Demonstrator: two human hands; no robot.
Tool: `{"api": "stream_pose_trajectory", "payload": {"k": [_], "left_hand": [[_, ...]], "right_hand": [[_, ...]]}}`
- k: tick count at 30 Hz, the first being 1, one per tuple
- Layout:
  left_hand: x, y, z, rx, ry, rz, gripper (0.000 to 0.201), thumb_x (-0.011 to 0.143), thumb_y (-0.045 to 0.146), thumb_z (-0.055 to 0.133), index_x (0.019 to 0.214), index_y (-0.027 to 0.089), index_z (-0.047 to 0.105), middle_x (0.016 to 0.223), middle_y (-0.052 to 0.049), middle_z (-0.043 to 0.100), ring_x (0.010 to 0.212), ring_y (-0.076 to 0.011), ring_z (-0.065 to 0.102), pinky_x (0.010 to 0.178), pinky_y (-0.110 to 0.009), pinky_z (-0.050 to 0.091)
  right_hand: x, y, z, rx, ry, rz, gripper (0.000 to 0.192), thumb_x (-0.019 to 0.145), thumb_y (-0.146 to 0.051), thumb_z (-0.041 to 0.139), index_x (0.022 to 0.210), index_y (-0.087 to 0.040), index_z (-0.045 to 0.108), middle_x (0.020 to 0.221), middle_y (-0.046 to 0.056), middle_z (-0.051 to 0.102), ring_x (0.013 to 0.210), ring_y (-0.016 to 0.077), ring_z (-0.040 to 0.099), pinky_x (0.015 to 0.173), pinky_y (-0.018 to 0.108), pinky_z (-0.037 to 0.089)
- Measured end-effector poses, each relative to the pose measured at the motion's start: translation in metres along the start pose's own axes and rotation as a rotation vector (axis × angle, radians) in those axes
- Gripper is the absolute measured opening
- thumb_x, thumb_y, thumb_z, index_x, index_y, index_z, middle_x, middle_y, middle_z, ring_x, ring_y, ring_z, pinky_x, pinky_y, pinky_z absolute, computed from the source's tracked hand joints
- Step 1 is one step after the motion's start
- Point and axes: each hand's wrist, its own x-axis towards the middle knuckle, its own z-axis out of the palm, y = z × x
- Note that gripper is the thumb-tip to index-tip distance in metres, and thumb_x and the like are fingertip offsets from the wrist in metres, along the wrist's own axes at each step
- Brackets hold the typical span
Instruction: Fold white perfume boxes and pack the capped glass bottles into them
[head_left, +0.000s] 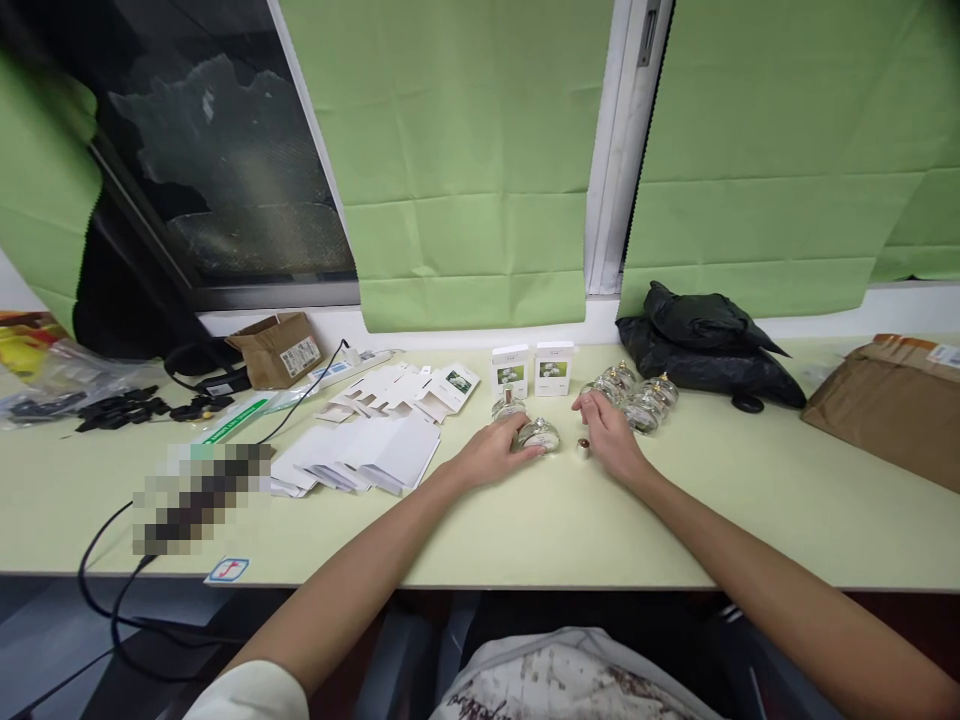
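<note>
Lying on its side, long axis left-right, the glass bottle is gripped by left fingers; right fingers spread loose.

We count two small white boxes standing upright at the middle of the frame. Two glass bottles sit just below them, and one tiny brown cap lies beside those. To the right a cluster of more glass bottles, too bunched to number. One black bag at right. Two brown cardboard boxes, far right and left of centre.
</note>
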Motion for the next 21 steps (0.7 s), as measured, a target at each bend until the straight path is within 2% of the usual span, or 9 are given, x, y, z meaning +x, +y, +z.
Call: {"api": "stream_pose_trajectory", "payload": {"k": [2,5,9,15,21], "left_hand": [[0.000,0.000,0.000,0.000,0.000,0.010,0.042,0.096,0.064,0.059,0.108,0.023,0.057,0.092,-0.002,0.064,0.080,-0.0209,0.058,0.068,-0.032,0.038],[0.001,-0.001,0.000,0.005,-0.002,0.025,0.043,0.096,0.064,0.059,0.108,0.023,0.058,0.093,-0.003,0.064,0.081,-0.0212,0.058,0.069,-0.032,0.039],[0.001,-0.001,0.000,0.006,-0.001,0.027,0.045,0.096,0.065,0.058,0.110,0.023,0.059,0.094,-0.004,0.065,0.083,-0.0228,0.060,0.071,-0.033,0.041],[0.001,-0.002,0.000,0.000,0.014,0.026,0.048,0.094,0.067,0.059,0.110,0.022,0.060,0.093,-0.005,0.066,0.083,-0.0235,0.060,0.072,-0.034,0.043],[0.001,-0.002,0.000,0.016,0.006,0.033,0.046,0.095,0.066,0.059,0.109,0.023,0.059,0.094,-0.004,0.066,0.081,-0.0221,0.060,0.070,-0.032,0.041]], "right_hand": [[0.002,-0.002,-0.008,-0.200,-0.003,-0.042,0.039,0.110,-0.049,0.030,0.099,-0.025,0.059,0.084,0.004,0.066,0.077,0.0224,0.060,0.070,0.032,0.042],[0.005,-0.005,-0.016,-0.459,-0.120,-0.023,0.035,0.110,-0.039,0.029,0.102,-0.023,0.059,0.092,0.008,0.071,0.082,0.0251,0.062,0.072,0.033,0.038],[0.006,-0.006,-0.017,-0.639,-0.181,0.058,0.036,0.111,-0.034,0.028,0.108,-0.018,0.060,0.100,0.015,0.074,0.088,0.0272,0.066,0.072,0.033,0.036],[0.003,-0.005,-0.013,-0.680,-0.273,0.104,0.042,0.112,-0.038,0.027,0.106,-0.017,0.062,0.095,0.016,0.075,0.088,0.0287,0.069,0.071,0.033,0.035],[-0.001,-0.010,-0.009,-0.567,-0.232,0.095,0.038,0.111,-0.037,0.029,0.100,-0.020,0.061,0.084,0.011,0.073,0.076,0.0237,0.067,0.068,0.032,0.038]]}}
